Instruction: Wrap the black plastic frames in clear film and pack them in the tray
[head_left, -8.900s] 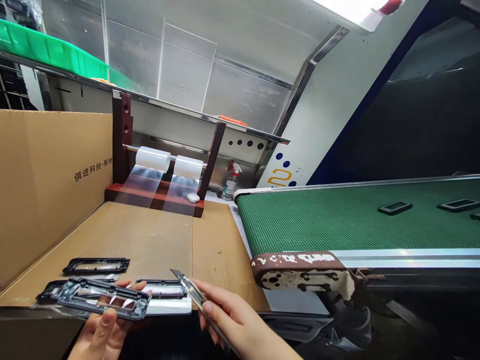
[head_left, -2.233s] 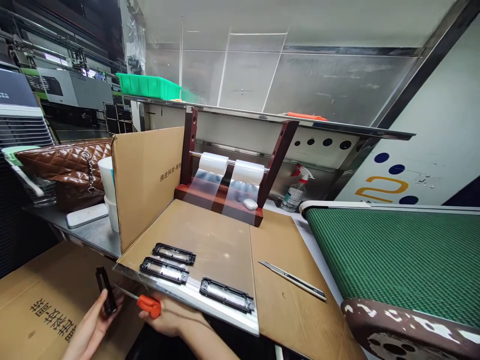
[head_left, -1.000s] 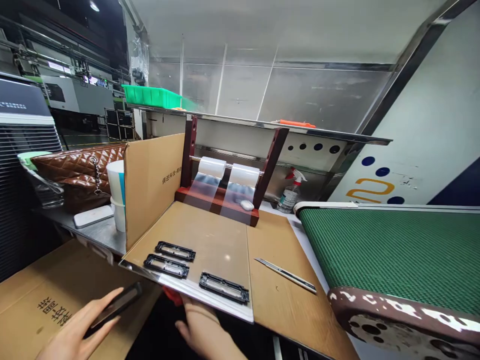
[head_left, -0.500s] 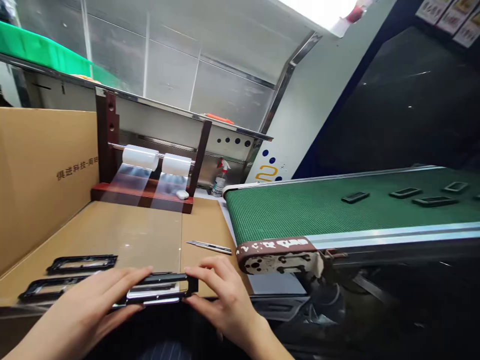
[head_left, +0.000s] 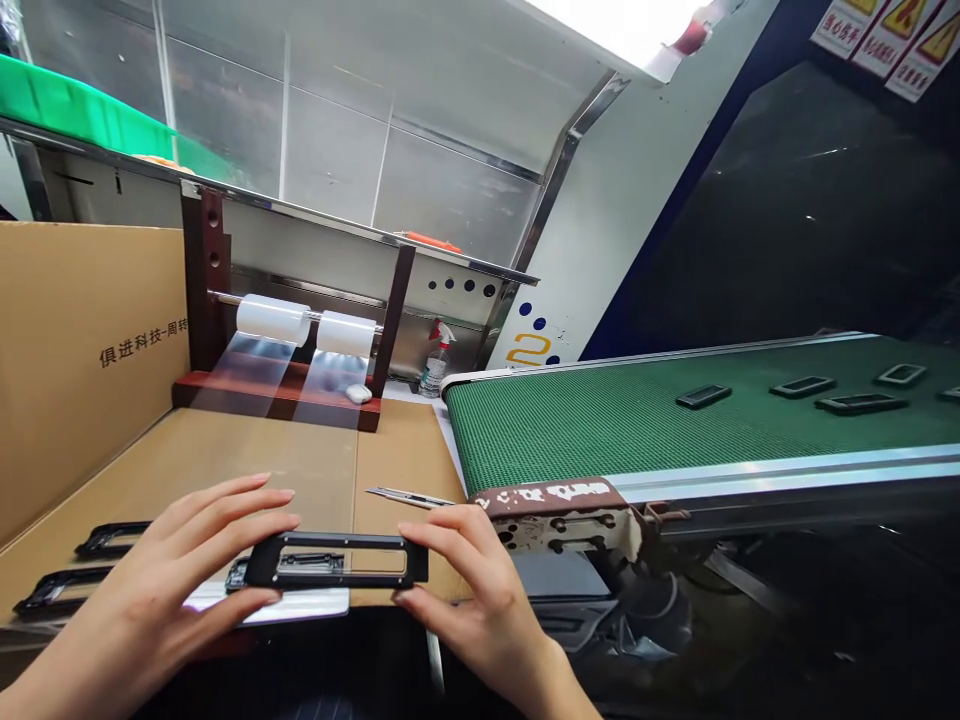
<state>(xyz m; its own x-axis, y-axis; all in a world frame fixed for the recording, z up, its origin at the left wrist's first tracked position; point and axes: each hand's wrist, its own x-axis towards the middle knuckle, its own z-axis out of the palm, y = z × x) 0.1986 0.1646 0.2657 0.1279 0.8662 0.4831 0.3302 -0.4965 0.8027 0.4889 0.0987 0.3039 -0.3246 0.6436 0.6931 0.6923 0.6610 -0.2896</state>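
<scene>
Holding black plastic frame [head_left: 337,541] higher, between left hand [head_left: 184,550], right hand [head_left: 472,580]

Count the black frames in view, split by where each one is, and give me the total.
Black frames on the green conveyor belt: 5
Black frames on the clear sheet: 3, one partly hidden
Black frame between left hand and right hand: 1
Total: 9

The black plastic frame [head_left: 337,540] at lower centre looks matt and smooth. At left, the carton wall [head_left: 82,330] is rough brown cardboard. The stand [head_left: 202,280] is dark red wood, the conveyor belt [head_left: 600,430] at right is finely woven matt green fabric, and the wall panels [head_left: 450,190] are dull brushed metal.
</scene>
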